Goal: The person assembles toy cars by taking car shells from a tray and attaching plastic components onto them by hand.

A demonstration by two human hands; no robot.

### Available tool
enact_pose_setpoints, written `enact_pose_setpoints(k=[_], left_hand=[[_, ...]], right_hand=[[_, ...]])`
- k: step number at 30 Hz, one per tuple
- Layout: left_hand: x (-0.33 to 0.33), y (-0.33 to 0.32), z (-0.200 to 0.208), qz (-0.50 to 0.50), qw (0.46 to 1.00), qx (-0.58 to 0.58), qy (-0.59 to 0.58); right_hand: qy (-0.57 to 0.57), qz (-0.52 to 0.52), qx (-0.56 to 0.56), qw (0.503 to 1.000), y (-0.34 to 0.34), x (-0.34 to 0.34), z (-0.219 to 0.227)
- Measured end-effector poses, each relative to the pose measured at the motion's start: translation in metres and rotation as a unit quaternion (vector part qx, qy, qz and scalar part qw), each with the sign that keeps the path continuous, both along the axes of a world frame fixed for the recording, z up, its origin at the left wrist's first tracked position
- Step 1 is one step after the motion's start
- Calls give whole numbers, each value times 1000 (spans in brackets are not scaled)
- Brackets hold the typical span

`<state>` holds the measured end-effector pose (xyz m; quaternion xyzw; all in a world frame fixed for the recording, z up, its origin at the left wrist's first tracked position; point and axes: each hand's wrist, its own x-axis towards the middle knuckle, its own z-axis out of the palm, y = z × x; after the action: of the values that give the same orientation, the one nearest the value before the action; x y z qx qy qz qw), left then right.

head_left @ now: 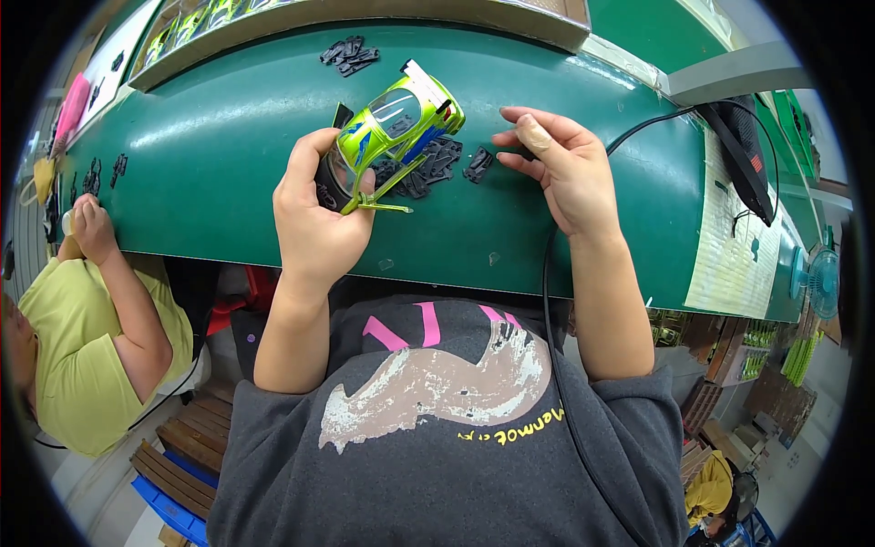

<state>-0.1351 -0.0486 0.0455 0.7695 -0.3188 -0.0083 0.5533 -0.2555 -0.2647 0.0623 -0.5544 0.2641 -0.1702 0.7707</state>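
Observation:
A lime-green toy car (394, 123) with blue side markings is in my left hand (319, 205), raised above the green table. My left fingers wrap round one end of it, and a green door-like part sticks out from its side. My right hand (574, 173) is to the right of the car, apart from it, with its fingers bent. A small dark piece (521, 153) shows between its fingertips; its shape is mostly hidden. Beneath and behind the car lies a pile of black plastic parts (437, 164). One loose black part (478, 165) sits between the pile and my right hand.
Another heap of black parts (349, 56) lies farther back on the green table (246, 118). A long carton (392, 15) with green toy cars borders the far side. A black cable (638, 128) runs past my right arm. A co-worker's hand (94, 228) is at the left.

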Motion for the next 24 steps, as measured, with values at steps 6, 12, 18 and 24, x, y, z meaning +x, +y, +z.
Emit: enact_pose_setpoints(k=[6,12,18,24], left_hand=[[-2,-1,0,-8,1000,2,4],[-5,-3,0,-6,1000,-1,16],[-6,-3,3,-29,999,20,-6],[-10,-7,10,-28,999,13,-23]], right_hand=[[-4,14,-46,999,-4,-7,-4],[57,-10,-51,997,0,-8,2],[10,-3,-30,999,3,-7,-2],[8,30,-13,999,14,-18,4]])
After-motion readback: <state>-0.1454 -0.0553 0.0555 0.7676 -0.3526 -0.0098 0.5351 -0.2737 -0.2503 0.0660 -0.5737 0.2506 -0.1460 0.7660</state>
